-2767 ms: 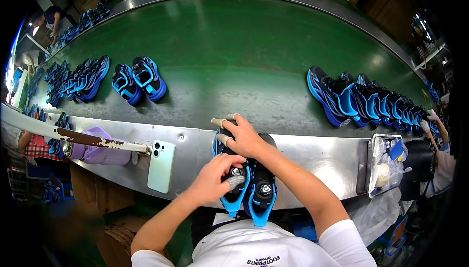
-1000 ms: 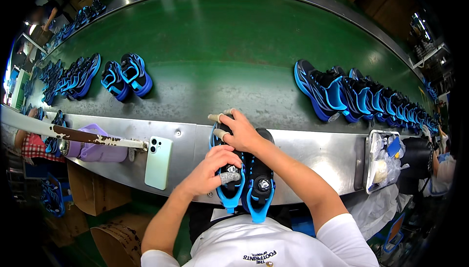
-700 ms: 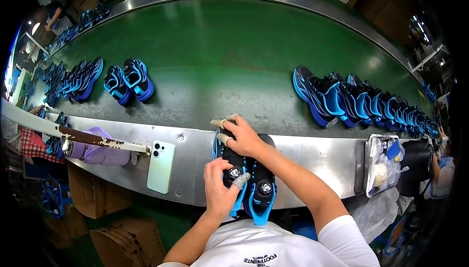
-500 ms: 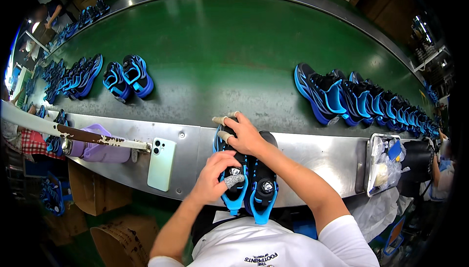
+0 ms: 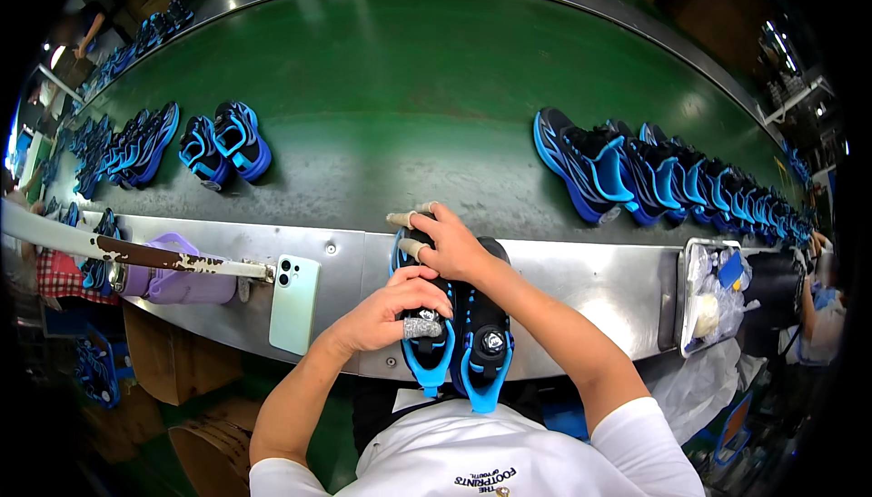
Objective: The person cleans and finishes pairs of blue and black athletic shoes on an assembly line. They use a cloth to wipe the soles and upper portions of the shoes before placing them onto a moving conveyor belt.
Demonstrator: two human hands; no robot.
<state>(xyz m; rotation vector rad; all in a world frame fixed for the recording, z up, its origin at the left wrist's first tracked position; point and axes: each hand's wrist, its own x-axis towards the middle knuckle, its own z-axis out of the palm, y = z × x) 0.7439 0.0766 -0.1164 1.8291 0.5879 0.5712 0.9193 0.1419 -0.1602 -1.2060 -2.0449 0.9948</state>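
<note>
A pair of black and blue sneakers stands before me at the metal edge, heels toward me. My left hand (image 5: 400,311) is closed around the tongue and upper of the left sneaker (image 5: 429,370), its grey-wrapped thumb lying beside the round lacing dial. Over that shoe's toe, my right hand (image 5: 445,244) grips the forefoot, with beige covers on some fingertips. Its forearm passes above the right sneaker (image 5: 491,342), whose dial and blue heel loop show. Fingers and palms hide much of the left shoe's front.
A pale green phone (image 5: 294,304) and a purple container (image 5: 186,270) lie left on the metal ledge (image 5: 590,293). Right of me sits a tray (image 5: 684,297) of plastic bags. Rows of sneakers (image 5: 581,165) stand on the green belt (image 5: 391,88) at both sides. A worn white bar (image 5: 182,258) juts in from the left.
My left hand has shifted slightly up the shoe, its thumb drawn a little back from the dial, and the left elbow has swung outward. The right hand keeps its hold. The whole view has shifted slightly.
</note>
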